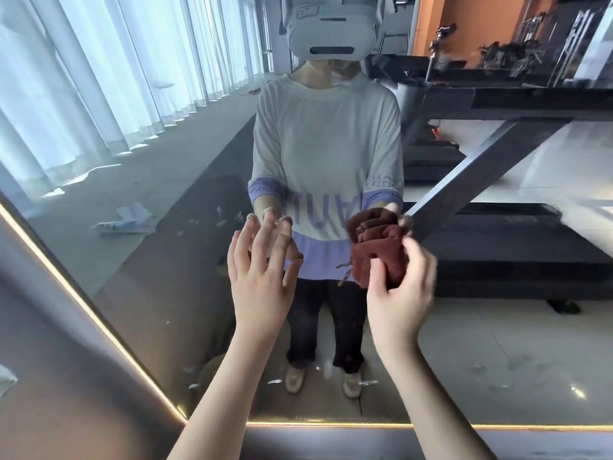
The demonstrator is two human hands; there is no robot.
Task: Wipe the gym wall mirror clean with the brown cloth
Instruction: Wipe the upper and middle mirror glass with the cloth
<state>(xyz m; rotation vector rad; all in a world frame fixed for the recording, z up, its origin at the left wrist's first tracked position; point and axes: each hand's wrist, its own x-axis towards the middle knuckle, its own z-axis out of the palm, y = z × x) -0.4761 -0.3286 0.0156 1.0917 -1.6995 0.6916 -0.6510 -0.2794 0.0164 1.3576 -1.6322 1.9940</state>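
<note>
Facing the mirror [159,180], you hold the brown cloth [378,257] bunched in your right hand [403,290], fingers and thumb curled round it. The cloth is against the glass near the mirror's middle, meeting its own reflection. Your left hand [262,277] is relaxed and holds nothing, fingers spread just left of the cloth, tips at or very near the glass; you cannot tell whether they touch.

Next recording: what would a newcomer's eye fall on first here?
The large gym wall mirror fills the view, reflecting a person in a white headset at top centre. Right of centre, the right hand grips the bunched brown cloth at the glass; the left hand spreads open beside it.
</note>
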